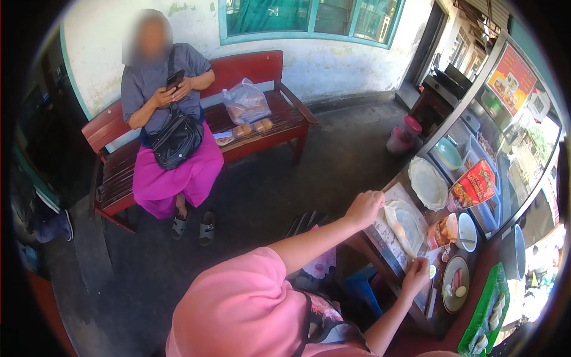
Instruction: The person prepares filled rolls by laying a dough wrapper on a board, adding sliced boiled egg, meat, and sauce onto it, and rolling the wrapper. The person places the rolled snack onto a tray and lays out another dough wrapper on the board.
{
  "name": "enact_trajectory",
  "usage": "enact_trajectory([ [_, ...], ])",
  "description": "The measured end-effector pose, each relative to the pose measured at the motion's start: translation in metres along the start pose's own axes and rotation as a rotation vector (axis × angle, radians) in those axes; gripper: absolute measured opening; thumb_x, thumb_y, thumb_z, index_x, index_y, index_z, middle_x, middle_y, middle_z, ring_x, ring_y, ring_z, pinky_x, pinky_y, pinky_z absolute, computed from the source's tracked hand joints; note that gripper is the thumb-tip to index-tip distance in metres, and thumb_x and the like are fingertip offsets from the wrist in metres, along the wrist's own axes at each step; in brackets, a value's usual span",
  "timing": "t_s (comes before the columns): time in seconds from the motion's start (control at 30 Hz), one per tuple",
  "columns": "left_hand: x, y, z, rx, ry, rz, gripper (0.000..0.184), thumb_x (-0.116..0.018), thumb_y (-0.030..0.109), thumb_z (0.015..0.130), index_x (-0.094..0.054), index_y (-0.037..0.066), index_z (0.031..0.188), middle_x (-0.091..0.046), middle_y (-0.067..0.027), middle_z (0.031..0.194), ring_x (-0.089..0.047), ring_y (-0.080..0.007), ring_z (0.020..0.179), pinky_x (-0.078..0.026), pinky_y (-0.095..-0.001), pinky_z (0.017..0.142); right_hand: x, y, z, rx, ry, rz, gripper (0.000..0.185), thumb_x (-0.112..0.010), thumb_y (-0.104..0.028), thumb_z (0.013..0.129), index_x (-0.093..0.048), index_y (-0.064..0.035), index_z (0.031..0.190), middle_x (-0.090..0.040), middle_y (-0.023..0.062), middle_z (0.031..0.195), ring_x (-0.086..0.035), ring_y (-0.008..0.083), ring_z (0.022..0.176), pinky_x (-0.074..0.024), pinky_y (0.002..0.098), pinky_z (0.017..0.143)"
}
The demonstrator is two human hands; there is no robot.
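A thin, pale wrapper sheet (410, 221) lies on the stall's worktop, its near edge folded into a roll over some orange-pink filling. My left hand (366, 209) pinches the far end of this fold, fingers closed. At the opposite end, my right hand (417, 275) is closed on the wrapper's near corner. Beyond the sheet lies a round stack of wrappers (428, 183). Close to my right hand are a knife (431, 302), a cut egg half (432, 272) and a plate (450, 300) with egg and pinkish strips.
An opened packet (443, 231), a white bowl (467, 229) and a red bag (474, 185) stand beyond the wrapper. A green tray (479, 297) holds several pale pieces. Glass panels border the stall. A person (172, 95) holding a phone sits on a red bench (247, 68).
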State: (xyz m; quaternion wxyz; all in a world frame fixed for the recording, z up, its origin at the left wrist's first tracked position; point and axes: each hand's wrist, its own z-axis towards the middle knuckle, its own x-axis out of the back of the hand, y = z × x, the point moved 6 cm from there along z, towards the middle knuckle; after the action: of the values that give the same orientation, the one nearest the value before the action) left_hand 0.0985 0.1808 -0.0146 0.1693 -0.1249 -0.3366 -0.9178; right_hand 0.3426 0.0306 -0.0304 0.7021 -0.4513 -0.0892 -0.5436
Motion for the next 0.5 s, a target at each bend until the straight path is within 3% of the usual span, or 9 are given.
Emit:
enact_trajectory([
  [0.13, 0.001, -0.002, -0.001, 0.037, 0.007, -0.044, 0.006, -0.053, 0.006, 0.087, -0.049, 0.003, 0.082, -0.059, -0.0154, 0.071, -0.059, -0.0362, 0.070, -0.044, -0.0453, 0.062, 0.000, 0.007, -0.001, -0.073, 0.015, 0.004, 0.011, -0.055, -0.010, 0.089, -0.057, 0.0006, 0.093, -0.062, 0.0196, 0.081, -0.061, 0.0353, 0.074, -0.0465, 0.0415, 0.068],
  [0.27, -0.004, -0.009, -0.001, 0.065, 0.010, -0.055, 0.007, -0.052, 0.005, 0.087, -0.046, 0.004, 0.083, -0.058, -0.0148, 0.072, -0.058, -0.0367, 0.072, -0.043, -0.0458, 0.064, -0.004, 0.022, 0.000, -0.047, 0.022, 0.001, 0.016, -0.052, -0.015, 0.094, -0.057, -0.0007, 0.096, -0.062, 0.0161, 0.078, -0.062, 0.0282, 0.071, -0.0477, 0.0388, 0.066],
  [0.5, -0.009, -0.009, -0.006, 0.098, -0.039, -0.017, 0.006, -0.052, 0.005, 0.085, -0.047, 0.007, 0.083, -0.057, -0.0115, 0.071, -0.054, -0.0347, 0.071, -0.040, -0.0449, 0.065, -0.003, 0.034, -0.010, -0.088, -0.012, -0.016, 0.017, -0.057, -0.015, 0.093, -0.060, -0.0004, 0.101, -0.064, 0.0132, 0.082, -0.063, 0.0219, 0.074, -0.0486, 0.0339, 0.069],
])
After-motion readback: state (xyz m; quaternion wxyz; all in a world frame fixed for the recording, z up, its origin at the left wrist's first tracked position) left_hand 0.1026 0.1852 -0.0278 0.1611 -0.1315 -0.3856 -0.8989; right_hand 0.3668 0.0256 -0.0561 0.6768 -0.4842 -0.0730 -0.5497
